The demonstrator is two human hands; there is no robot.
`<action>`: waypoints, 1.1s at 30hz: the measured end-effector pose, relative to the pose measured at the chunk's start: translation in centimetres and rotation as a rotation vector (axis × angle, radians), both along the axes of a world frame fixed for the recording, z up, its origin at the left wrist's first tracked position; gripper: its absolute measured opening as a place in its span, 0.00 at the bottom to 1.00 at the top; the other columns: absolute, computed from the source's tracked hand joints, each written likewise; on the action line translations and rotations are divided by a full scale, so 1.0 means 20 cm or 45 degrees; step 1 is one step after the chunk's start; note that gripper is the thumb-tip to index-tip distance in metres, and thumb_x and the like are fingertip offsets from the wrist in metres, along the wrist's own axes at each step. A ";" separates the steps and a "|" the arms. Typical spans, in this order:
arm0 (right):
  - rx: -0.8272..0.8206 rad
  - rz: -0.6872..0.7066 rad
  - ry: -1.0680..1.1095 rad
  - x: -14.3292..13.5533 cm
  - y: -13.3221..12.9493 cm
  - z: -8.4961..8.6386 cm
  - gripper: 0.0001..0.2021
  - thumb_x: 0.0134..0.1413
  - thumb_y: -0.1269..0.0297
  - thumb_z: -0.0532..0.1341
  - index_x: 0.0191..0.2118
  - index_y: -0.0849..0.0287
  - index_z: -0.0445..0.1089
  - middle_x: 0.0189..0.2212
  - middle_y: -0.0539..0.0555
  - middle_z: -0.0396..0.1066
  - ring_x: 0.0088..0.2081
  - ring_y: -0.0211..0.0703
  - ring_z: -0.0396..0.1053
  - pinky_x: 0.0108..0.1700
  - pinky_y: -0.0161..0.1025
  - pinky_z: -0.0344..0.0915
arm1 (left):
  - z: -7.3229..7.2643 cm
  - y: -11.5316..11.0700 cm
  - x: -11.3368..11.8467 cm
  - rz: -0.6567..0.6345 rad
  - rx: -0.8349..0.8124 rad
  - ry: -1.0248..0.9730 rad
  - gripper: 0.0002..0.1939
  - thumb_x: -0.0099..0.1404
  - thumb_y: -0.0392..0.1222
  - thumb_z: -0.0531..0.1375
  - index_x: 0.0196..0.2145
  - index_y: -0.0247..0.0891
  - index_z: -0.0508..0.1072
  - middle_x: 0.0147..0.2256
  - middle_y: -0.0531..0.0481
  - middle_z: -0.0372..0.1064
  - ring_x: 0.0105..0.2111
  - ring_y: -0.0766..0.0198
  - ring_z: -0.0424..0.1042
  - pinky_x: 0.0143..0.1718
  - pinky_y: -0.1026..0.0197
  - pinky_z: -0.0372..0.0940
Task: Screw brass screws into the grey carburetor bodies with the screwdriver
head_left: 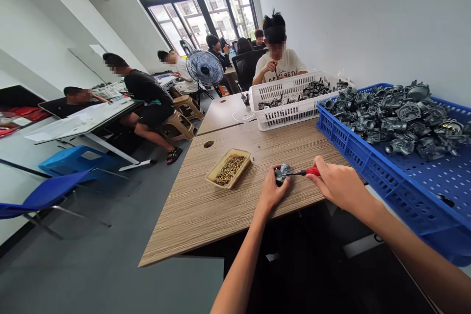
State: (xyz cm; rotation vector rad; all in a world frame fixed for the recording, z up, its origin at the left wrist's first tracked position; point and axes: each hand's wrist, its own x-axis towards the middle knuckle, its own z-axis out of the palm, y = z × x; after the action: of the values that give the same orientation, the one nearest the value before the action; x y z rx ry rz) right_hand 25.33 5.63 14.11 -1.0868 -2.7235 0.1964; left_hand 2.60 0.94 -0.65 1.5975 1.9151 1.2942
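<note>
My left hand [273,190] is closed around a small grey metal carburetor [282,172], steadying it on the wood-grain table [191,206] near the front edge. In my right hand [336,181] is a screwdriver [312,171] with a red and black handle. Its shaft points left, and the tip meets the carburetor; the exact contact spot is too small to make out. Left of my hands stands a cream tray [243,175] of brass-coloured screws [230,170]. A couple of tiny loose parts lie on the table beside that tray.
A blue crate [353,149] heaped with grey metal carburetors [399,117] borders my right arm. Behind the table's middle, a white basket [272,120] holds more parts. Across from me sits a person [290,61]. Others sit farther back, near a fan [204,67].
</note>
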 end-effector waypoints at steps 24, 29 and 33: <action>-0.120 0.172 0.154 0.01 0.02 -0.02 0.08 0.73 0.61 0.50 0.53 0.54 0.58 0.46 0.56 0.79 0.42 0.49 0.79 0.35 0.37 0.62 | 0.00 0.00 0.00 0.002 0.014 0.013 0.20 0.66 0.45 0.62 0.54 0.42 0.64 0.47 0.46 0.73 0.46 0.56 0.73 0.50 0.54 0.66; -0.041 -0.020 -0.009 0.01 0.04 -0.02 0.13 0.74 0.53 0.48 0.48 0.57 0.61 0.34 0.57 0.78 0.34 0.53 0.79 0.30 0.39 0.58 | 0.00 0.00 0.00 0.000 0.009 0.010 0.20 0.67 0.45 0.62 0.54 0.42 0.63 0.46 0.46 0.73 0.47 0.56 0.73 0.51 0.53 0.66; -0.137 0.152 0.141 0.02 0.04 -0.02 0.09 0.73 0.59 0.49 0.53 0.54 0.58 0.44 0.57 0.79 0.41 0.49 0.79 0.35 0.38 0.62 | -0.01 0.00 0.00 -0.002 -0.002 0.010 0.21 0.67 0.45 0.62 0.54 0.42 0.63 0.46 0.46 0.73 0.47 0.56 0.73 0.52 0.53 0.66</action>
State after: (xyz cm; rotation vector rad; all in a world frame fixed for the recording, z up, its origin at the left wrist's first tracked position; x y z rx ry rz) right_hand 25.76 6.50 13.69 -0.9105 -2.7063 0.4132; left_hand 2.57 0.88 -0.83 1.6054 1.9185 1.2873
